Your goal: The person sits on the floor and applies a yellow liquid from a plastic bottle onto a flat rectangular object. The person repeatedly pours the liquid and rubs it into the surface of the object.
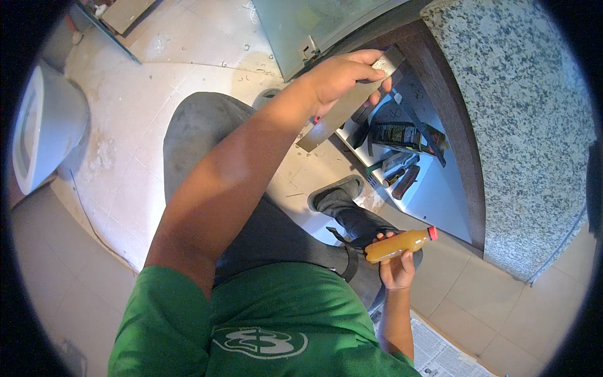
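My left hand (pixel 344 76) is raised in front of an open cabinet, its fingers wrapped round a long, flat, grey-tan strip (pixel 342 118). The strip slants down to the left, with a shiny, paler patch at its upper end. Whether it is metal or board, I cannot tell. Low on the right, by my knee, my right hand (pixel 398 271) grips a small plastic bottle (pixel 397 245) of amber liquid. The bottle lies almost level in the hand, its red cap pointing right.
The cabinet's white shelf (pixel 443 198) holds a dark printed pack (pixel 402 135) and several hand tools. A speckled stone slab (pixel 521 119) flanks it. A glass panel (pixel 301 28) stands beyond my left hand. A toilet (pixel 53 119) is far left; newspaper (pixel 433 345) lies lower right.
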